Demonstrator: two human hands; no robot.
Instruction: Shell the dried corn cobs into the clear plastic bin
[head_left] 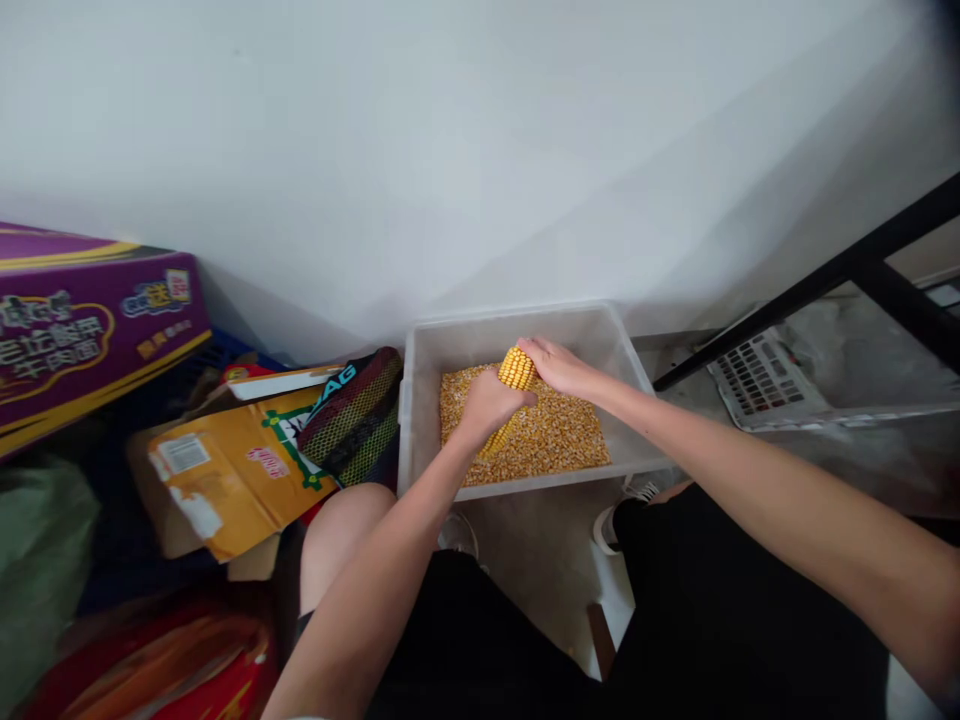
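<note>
A yellow corn cob [517, 369] is tilted above a translucent plastic bin [525, 320]. My left hand [491, 402] is wrapped round its middle, and its lower end shows beneath that hand. At the cob's upper right end, my right hand [555, 367] presses with closed fingers; some fingertips are hidden behind the cob. Loose corn kernels [551, 440] cover the bottom of the bin under both hands. The upper part of the cob still bears rows of kernels.
Left of the bin lie a mesh bag [356, 425] and a flattened yellow carton [240, 465]. A purple box [97, 320] stands further left. On the right are a black metal frame [810, 280] and a white plastic basket [765, 375]. A white wall [450, 150] rises behind.
</note>
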